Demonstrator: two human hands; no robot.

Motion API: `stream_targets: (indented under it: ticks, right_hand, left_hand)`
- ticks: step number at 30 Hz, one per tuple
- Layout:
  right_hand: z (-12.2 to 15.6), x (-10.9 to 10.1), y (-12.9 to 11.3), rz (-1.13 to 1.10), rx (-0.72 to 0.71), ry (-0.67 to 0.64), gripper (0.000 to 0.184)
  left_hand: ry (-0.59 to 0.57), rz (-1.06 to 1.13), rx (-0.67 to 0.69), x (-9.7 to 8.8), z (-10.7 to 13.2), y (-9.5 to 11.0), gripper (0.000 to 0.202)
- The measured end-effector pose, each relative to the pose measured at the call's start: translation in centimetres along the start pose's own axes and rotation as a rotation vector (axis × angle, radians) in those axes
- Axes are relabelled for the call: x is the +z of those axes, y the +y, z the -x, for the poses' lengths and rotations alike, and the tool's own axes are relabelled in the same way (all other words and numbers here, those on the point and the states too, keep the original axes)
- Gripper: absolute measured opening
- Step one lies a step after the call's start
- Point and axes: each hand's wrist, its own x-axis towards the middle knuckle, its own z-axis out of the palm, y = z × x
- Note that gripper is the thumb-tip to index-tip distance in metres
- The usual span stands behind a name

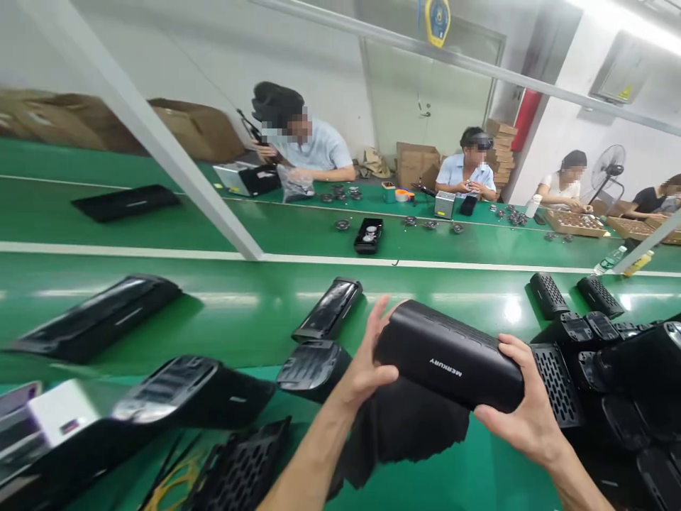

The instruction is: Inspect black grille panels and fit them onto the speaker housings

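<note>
Between my two hands a black speaker housing (447, 355) with a white MERKURY mark hangs above the green bench, tilted down to the right. My left hand (367, 362) grips its left end, thumb along the front and fingers behind. At the opposite end, my right hand (524, 397) is wrapped round it, fingers on top and thumb below. Under the housing lies a dark cloth (415, 433). Just beyond my left hand, a black housing part (313, 369) rests on the bench, and another black housing (328, 309) sits farther back.
Many black housings and perforated grilles (557, 383) are piled at the right. More housings (196, 397) lie left, beside a white box (64, 415) and yellow wires (173, 486). A slanted metal post (159, 142) crosses the left side. Several co-workers sit across the green line (255, 227).
</note>
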Motion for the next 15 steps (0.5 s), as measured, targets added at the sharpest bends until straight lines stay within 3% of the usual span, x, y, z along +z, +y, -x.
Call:
stream_targets:
  ticks: [4,6,11,13,15]
  right_hand:
    - [0.0,-1.5,-0.9,-0.023,-0.014,-0.05,0.071]
    - [-0.5,-1.9,-1.0,-0.029,-0.02,-0.073,0.073]
    - [-2.2,-4.1,-1.3,-0.052,-0.033,-0.146,0.07]
    - [-2.5,-4.5,-1.5,-0.126,0.023,-0.139,0.087]
    - [-2.6,-3.6,-1.6,-0.289,0.033,-0.092,0.121]
  left_hand:
    - [-0.231,-0.293,-0.001,-0.1,-1.1,5.1,0.112]
    - [-0.211,-0.335,0.046,0.5,-1.3,5.7,0.101]
    - [-0.032,-0.303,0.119,2.0,-0.6,4.6,0.09]
    - [0.028,-0.166,0.099,2.6,-0.2,3.6,0.092]
    - [0.111,0.038,0.083,3.5,0.2,1.9,0.092]
